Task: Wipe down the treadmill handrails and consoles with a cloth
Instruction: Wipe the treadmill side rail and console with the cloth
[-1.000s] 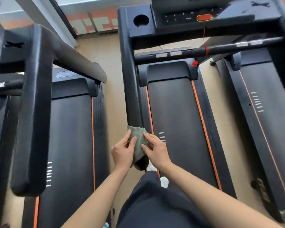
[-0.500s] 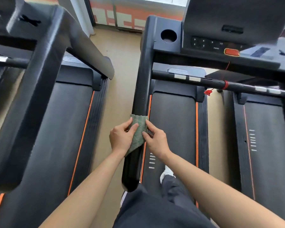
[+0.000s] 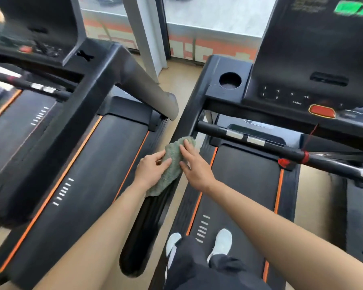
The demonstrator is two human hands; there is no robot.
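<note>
A green cloth (image 3: pixel 172 162) lies draped over the black left handrail (image 3: pixel 147 222) of the treadmill I stand on. My left hand (image 3: pixel 150 171) holds the cloth's left side, thumb on top and fingers round it. Along the cloth's right side, my right hand (image 3: pixel 194 165) presses with straight fingers. The console (image 3: pixel 314 65) with a red stop button (image 3: pixel 322 111) rises at the upper right, and a round cup holder (image 3: pixel 230 80) sits at its left end. A crossbar handle (image 3: pixel 281 150) with silver sensor pads runs below the console.
A second treadmill (image 3: pixel 76 164) stands to the left, its handrail (image 3: pixel 147 88) ending close to the one under the cloth. Another treadmill's edge (image 3: pixel 360 216) shows at far right. A red safety cord (image 3: pixel 308 141) hangs from the stop button. My white shoes (image 3: pixel 220 242) stand on the belt.
Both hands have slid the cloth forward along the left handrail, toward the console. My head has lifted, so the console and window now fill the top of the view.
</note>
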